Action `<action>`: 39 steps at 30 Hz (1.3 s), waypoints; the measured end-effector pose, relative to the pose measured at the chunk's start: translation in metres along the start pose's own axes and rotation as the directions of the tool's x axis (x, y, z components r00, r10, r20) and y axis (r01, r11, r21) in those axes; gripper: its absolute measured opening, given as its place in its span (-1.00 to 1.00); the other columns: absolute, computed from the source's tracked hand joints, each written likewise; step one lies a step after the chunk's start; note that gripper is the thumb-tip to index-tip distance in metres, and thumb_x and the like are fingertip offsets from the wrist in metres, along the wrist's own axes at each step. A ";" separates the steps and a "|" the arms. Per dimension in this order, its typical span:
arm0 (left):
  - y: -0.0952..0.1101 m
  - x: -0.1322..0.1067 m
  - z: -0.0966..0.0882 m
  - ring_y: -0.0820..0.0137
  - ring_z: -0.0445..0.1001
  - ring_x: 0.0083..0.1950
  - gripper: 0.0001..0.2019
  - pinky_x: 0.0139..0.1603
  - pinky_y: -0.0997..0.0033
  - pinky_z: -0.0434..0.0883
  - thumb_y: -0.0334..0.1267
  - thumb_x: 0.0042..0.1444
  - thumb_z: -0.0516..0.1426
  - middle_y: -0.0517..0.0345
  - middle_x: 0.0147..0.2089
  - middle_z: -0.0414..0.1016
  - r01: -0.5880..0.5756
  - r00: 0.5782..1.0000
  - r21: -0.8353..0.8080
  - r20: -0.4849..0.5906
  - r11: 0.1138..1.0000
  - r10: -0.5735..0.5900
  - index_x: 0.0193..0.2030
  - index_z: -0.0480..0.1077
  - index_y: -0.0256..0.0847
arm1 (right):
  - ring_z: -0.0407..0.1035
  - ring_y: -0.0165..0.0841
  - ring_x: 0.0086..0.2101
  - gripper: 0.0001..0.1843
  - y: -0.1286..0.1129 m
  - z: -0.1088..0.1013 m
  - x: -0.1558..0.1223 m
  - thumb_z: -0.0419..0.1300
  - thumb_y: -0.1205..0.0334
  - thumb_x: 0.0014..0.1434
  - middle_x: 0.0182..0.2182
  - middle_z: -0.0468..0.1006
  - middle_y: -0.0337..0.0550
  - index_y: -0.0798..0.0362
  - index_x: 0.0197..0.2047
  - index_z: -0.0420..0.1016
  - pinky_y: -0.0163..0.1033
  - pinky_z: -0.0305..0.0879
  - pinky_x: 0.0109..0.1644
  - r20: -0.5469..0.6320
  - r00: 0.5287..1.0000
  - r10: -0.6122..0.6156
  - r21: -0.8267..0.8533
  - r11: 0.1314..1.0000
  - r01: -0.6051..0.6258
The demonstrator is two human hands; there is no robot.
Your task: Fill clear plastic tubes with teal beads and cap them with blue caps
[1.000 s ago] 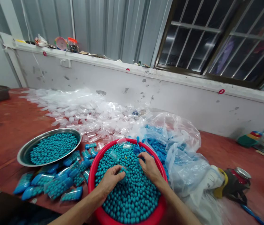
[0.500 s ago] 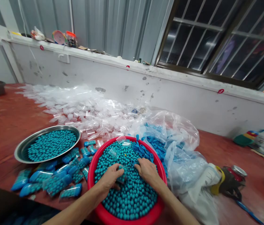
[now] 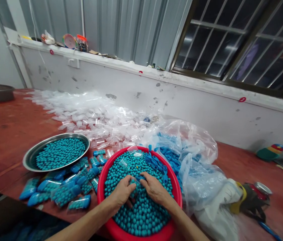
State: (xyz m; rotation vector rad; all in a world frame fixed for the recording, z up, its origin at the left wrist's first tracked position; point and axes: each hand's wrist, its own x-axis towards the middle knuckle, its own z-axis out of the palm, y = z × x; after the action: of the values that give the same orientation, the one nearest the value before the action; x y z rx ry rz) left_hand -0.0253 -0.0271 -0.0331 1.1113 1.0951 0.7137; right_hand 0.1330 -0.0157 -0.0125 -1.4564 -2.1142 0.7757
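A red basin (image 3: 101,187) full of round teal beads (image 3: 141,219) stands in front of me. Over the beads, my left hand (image 3: 123,191) is closed around a small clear plastic container (image 3: 133,189), partly hidden by the fingers, with teal beads showing inside. My right hand (image 3: 156,188) pinches a blue cap (image 3: 139,177) at the container's upper end; whether it is seated I cannot tell. More blue caps (image 3: 154,162) lie on the beads at the basin's back right, and an empty clear container (image 3: 124,163) rests on them farther left.
Left of the basin are several filled, blue-capped containers (image 3: 66,194) and a metal bowl (image 3: 26,161) of beads. Clear empty containers (image 3: 88,113) are heaped behind. A plastic bag (image 3: 194,174) with blue caps lies at the right, near a red jar with a metal lid (image 3: 262,188).
My right hand has moved left from the loose caps to my left hand, bringing a blue cap to the container. The left hand keeps its hold. The view has shifted slightly.
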 end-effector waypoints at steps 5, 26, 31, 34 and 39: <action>0.003 -0.002 0.001 0.53 0.29 -0.65 -0.72 -0.76 0.61 0.17 -0.11 -0.04 -0.01 0.31 -0.52 0.28 -0.094 0.996 0.029 0.005 0.995 0.094 -0.21 0.13 -0.21 | 0.32 -0.37 -0.38 -0.71 -0.011 -0.006 -0.003 -0.09 0.21 0.20 -0.42 0.44 -0.22 0.07 -0.13 0.37 -0.31 0.22 -0.27 -0.074 0.997 0.011 0.152 0.988 0.000; -0.001 0.000 0.001 0.61 0.06 -0.74 -0.63 -0.77 0.61 0.10 -0.18 -0.02 -0.01 0.42 -0.62 0.13 -0.225 0.974 0.008 -0.001 0.974 0.225 -0.05 0.14 -0.25 | 0.28 -0.41 -0.48 -0.67 -0.025 0.010 -0.021 -0.14 0.31 0.22 -0.53 0.40 -0.27 0.05 -0.27 0.45 -0.35 0.15 -0.39 -0.085 0.990 -0.115 0.122 0.985 0.125; 0.007 -0.004 -0.001 0.62 0.08 -0.72 -0.71 -0.77 0.63 0.12 -0.22 0.00 -0.03 0.40 -0.57 0.14 -0.251 0.967 0.040 -0.041 0.967 0.252 -0.10 0.15 -0.22 | 0.31 -0.37 -0.31 -0.66 -0.023 -0.001 -0.021 -0.03 0.37 0.09 -0.35 0.45 -0.22 0.01 -0.09 0.41 -0.27 0.22 -0.17 -0.025 0.988 -0.150 0.282 0.948 0.151; 0.014 -0.008 -0.002 0.62 0.13 -0.71 -0.70 -0.77 0.64 0.11 -0.19 0.05 -0.05 0.39 -0.54 0.16 -0.243 0.970 0.052 0.013 0.969 0.242 -0.07 0.12 -0.18 | 0.31 -0.43 -0.46 -0.63 -0.015 -0.010 -0.017 0.06 0.35 -0.02 -0.35 0.44 -0.23 0.04 -0.09 0.41 -0.30 0.30 -0.36 0.013 1.000 -0.001 0.493 0.870 -0.006; 0.016 -0.015 0.000 0.61 0.11 -0.68 -0.70 -0.72 0.62 0.18 -0.18 0.08 -0.05 0.38 -0.52 0.17 -0.279 0.957 0.070 0.101 0.958 0.272 -0.04 0.11 -0.16 | 0.27 -0.49 -0.60 -0.48 -0.010 -0.013 -0.011 0.21 0.23 -0.16 -0.38 0.42 -0.24 0.12 -0.06 0.35 -0.31 0.30 -0.52 -0.028 0.981 0.194 0.684 0.719 -0.123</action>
State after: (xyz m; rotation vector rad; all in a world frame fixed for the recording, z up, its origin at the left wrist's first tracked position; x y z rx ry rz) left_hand -0.0296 -0.0347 -0.0130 1.3725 0.9081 0.8330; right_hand 0.1385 -0.0258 0.0030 -1.2190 -1.3835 1.3414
